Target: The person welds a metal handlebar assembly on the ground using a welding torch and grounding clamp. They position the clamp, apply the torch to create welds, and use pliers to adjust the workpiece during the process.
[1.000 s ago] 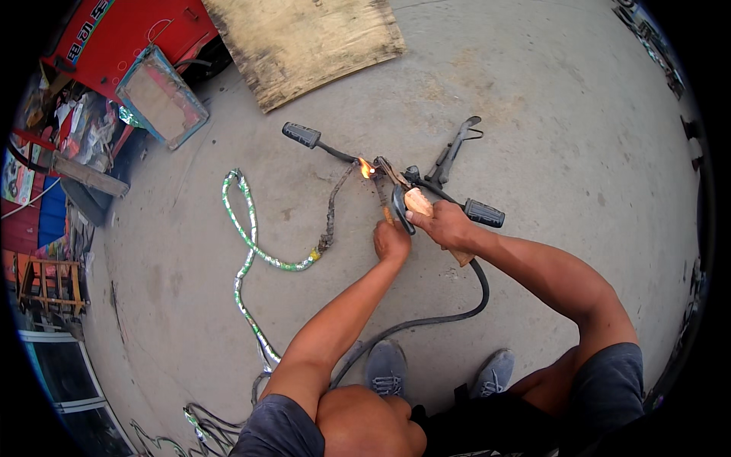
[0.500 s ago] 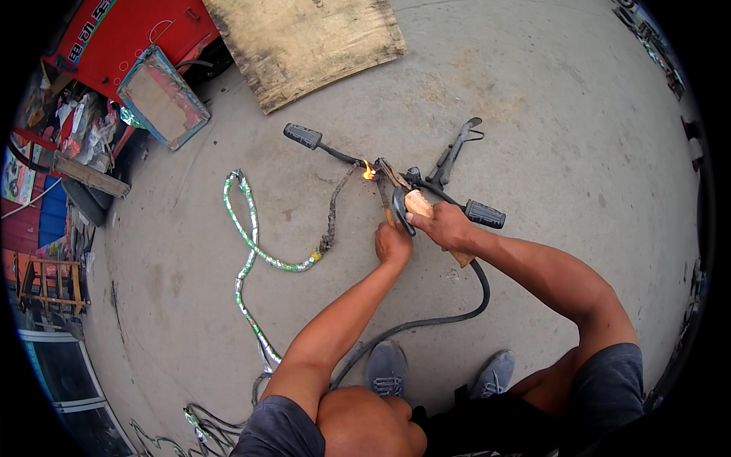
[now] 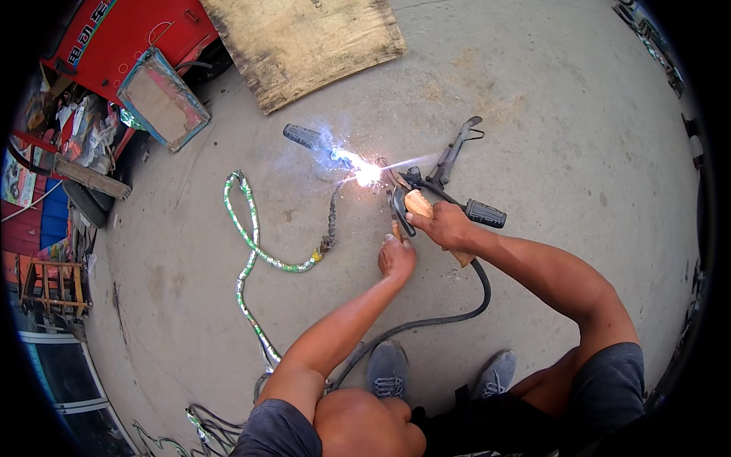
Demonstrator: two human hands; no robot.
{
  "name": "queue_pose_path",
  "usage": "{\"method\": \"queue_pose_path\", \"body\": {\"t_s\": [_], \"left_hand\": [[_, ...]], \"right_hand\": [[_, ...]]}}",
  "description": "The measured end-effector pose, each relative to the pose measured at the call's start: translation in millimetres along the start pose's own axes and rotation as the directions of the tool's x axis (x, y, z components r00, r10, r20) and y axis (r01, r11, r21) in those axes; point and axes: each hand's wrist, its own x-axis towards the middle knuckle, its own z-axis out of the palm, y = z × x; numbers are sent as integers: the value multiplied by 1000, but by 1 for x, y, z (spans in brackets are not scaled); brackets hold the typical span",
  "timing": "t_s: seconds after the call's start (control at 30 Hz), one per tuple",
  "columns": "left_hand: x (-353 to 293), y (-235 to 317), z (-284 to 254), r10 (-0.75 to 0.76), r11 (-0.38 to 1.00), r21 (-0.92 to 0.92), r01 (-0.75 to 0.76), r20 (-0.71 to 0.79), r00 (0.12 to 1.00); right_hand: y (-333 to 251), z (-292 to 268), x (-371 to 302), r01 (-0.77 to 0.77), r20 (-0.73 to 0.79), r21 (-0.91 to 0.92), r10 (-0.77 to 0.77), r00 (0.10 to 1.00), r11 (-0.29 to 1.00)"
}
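Observation:
A motorcycle footrest bar with a black rubber peg [image 3: 486, 214] on the right and a smoke-veiled peg [image 3: 301, 135] on the left lies on the concrete. Its side stand [image 3: 455, 151] points away from me. My right hand [image 3: 451, 226] is closed around a welding electrode holder [image 3: 418, 202] with a wood-coloured grip. Beyond its jaws a bright welding arc [image 3: 368, 175] throws sparks and hides the joint and rod tip. My left hand [image 3: 397, 259] grips a slim tool with a wooden handle [image 3: 396, 228], its head lost among the dark metal parts.
A black cable [image 3: 426, 323] curves from the holder towards my shoes [image 3: 388, 369]. Left of the bar loops a green-and-silver wrapped cable [image 3: 251, 236] with a dark, crusted end [image 3: 332, 217]. Plywood [image 3: 308, 46] lies at the back, near a red vehicle [image 3: 145, 38] and a framed panel [image 3: 164, 99].
The small orange flame has given way to a blinding arc with sparks and bluish smoke. My left hand has drawn slightly towards me; my right hand has hardly moved.

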Motion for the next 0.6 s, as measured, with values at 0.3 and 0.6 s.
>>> {"method": "queue_pose_path", "body": {"t_s": [0.3,0.6], "left_hand": [[-18,-8,8,71,997,19,-71,26,997],[-48,-10,-2,117,990,70,-126,121,986]], "right_hand": [[-6,0,0,-13,30,3,13,999,1000],[8,0,4,22,-27,28,-21,999,999]]}}
